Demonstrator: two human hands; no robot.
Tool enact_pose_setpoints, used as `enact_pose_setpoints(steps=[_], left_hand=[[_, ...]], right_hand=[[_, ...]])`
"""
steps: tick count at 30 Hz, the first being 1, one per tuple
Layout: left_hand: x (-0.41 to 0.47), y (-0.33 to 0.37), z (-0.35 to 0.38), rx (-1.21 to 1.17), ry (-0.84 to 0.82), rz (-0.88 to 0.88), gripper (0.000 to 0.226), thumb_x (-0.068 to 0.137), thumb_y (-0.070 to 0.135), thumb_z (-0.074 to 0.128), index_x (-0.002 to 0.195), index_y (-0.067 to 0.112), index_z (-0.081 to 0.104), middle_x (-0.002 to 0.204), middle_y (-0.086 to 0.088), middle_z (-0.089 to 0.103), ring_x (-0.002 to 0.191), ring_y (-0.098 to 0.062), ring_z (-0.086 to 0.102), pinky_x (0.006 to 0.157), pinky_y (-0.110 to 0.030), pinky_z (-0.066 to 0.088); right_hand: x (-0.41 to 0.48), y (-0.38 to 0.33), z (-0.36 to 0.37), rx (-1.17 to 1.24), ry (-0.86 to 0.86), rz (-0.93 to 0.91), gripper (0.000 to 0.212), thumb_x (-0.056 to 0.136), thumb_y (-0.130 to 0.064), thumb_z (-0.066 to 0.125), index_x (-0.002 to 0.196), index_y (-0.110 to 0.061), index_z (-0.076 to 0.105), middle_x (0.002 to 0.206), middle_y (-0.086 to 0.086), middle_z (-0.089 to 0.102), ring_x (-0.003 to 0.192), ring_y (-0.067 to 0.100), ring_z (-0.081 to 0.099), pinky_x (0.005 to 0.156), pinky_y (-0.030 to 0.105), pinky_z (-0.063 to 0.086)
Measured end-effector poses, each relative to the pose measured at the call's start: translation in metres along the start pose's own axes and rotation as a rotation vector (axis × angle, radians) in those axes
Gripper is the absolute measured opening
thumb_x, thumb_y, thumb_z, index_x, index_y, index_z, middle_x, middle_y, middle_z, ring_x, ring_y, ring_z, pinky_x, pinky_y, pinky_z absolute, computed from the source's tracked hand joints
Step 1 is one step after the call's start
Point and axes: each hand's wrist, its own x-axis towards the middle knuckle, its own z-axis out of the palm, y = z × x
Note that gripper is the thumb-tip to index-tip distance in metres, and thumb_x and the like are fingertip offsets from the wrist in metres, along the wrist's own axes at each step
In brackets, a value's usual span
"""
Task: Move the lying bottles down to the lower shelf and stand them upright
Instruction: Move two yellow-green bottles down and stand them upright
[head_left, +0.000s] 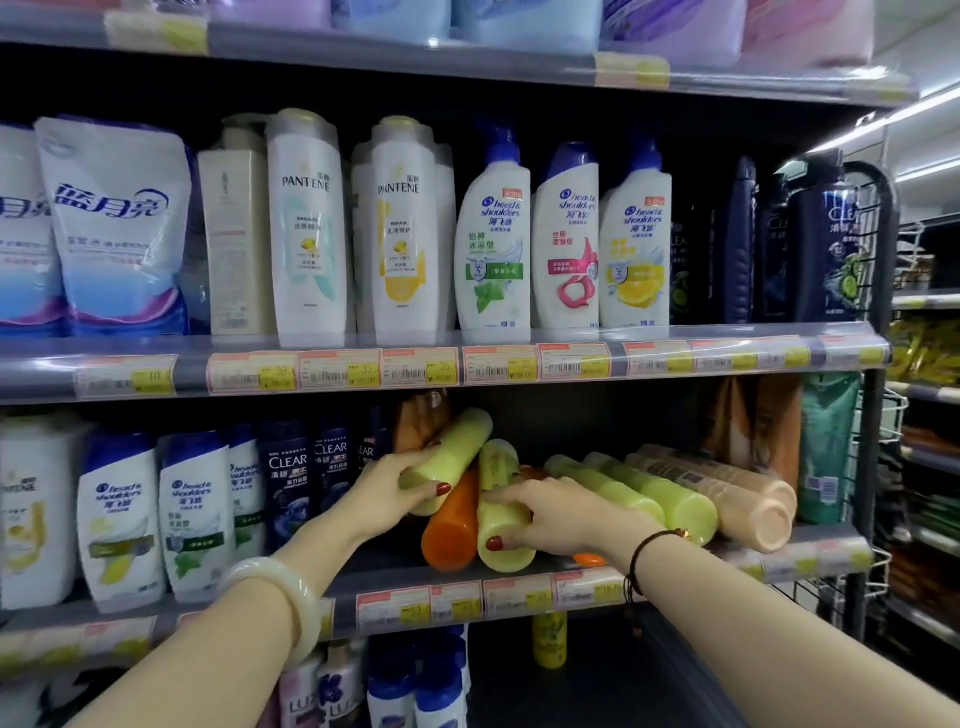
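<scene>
Both hands are gripping yellow-green bottles lying on the middle shelf (519, 592).

The left hand (400, 493) is wrapping around a tilted yellow-green bottle (457, 447) propped over an orange bottle (452, 530); the right hand (550, 514) is clasping another yellow-green bottle (501, 519) near the shelf's front edge, thumb underneath.

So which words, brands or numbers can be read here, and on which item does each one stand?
"PANTENE": two white bottles, upper shelf.
"head & shoulders": white bottles, upper shelf, and more on the middle shelf.
"CLEAR": dark bottles, middle shelf.
"LUX": bottle, bottom shelf.
"35": price tags.
Other tags and the lying bottles' labels: too blurred.
</scene>
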Motion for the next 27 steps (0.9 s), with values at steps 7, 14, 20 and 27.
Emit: enact_pose_setpoints(steps=[7, 14, 20, 27], left_hand=[[0.003, 0.013, 0.010, -0.119, 0.065, -0.008, 0.052, 0.086, 0.021, 0.066, 0.136, 0.020, 0.051, 0.140, -0.007, 0.053, 0.119, -0.022, 0.056, 0.087, -0.032, 0.056], [-0.010, 0.028, 0.013, -0.223, 0.116, -0.062, 0.051, 0.084, 0.021, 0.068, 0.133, 0.017, 0.055, 0.140, -0.009, 0.053, 0.114, -0.026, 0.059, 0.080, -0.038, 0.060], [-0.033, 0.043, 0.011, -0.247, 0.156, -0.090, 0.050, 0.082, 0.027, 0.070, 0.129, 0.018, 0.058, 0.136, -0.009, 0.058, 0.121, -0.028, 0.057, 0.094, -0.050, 0.052], [-0.062, 0.058, 0.020, -0.248, 0.177, -0.103, 0.054, 0.079, 0.028, 0.073, 0.129, 0.013, 0.059, 0.138, -0.006, 0.056, 0.119, -0.027, 0.058, 0.095, -0.049, 0.052]], right_hand=[[-0.004, 0.000, -0.002, 0.190, 0.122, 0.008, 0.051, 0.088, -0.044, 0.056, 0.137, -0.034, 0.045, 0.143, 0.004, 0.051, 0.132, 0.028, 0.046, 0.110, 0.044, 0.038], [-0.011, -0.003, -0.001, 0.292, 0.190, 0.048, 0.046, 0.090, -0.036, 0.057, 0.135, -0.029, 0.050, 0.136, 0.007, 0.058, 0.125, 0.027, 0.053, 0.106, 0.042, 0.044], [-0.031, -0.010, 0.000, 0.335, 0.210, 0.049, 0.046, 0.088, -0.036, 0.059, 0.133, -0.030, 0.052, 0.137, 0.005, 0.057, 0.125, 0.025, 0.054, 0.105, 0.042, 0.045], [-0.059, -0.018, 0.007, 0.420, 0.236, 0.017, 0.046, 0.089, -0.032, 0.061, 0.133, -0.021, 0.054, 0.139, 0.002, 0.055, 0.127, 0.019, 0.051, 0.102, 0.026, 0.042]])
